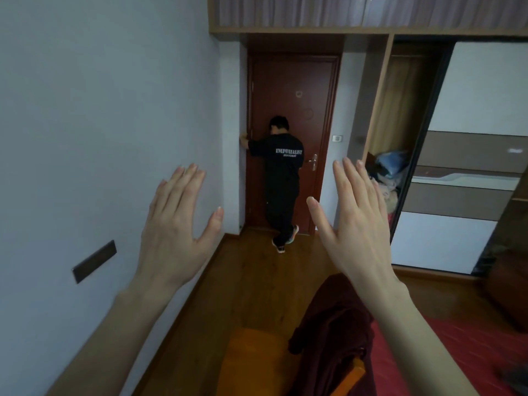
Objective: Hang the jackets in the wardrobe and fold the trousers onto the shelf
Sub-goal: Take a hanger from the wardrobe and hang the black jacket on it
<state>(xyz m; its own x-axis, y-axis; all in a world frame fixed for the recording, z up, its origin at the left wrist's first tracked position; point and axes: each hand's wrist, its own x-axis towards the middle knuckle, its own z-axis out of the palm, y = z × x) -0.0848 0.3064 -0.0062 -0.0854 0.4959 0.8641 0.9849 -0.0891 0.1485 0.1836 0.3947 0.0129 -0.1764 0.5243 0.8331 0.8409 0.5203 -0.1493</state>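
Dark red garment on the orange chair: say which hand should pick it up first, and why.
Probably the right hand. Its forearm passes directly above the dark red garment draped on the orange chair. The left hand is raised nearer the wall. Both are open, holding nothing.

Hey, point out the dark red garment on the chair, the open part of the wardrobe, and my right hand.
dark red garment [334,332], head view, on its bunched middle folds.
wardrobe [400,110], head view, on the open compartment's back panel.
right hand [354,224], head view, on the back of the hand.
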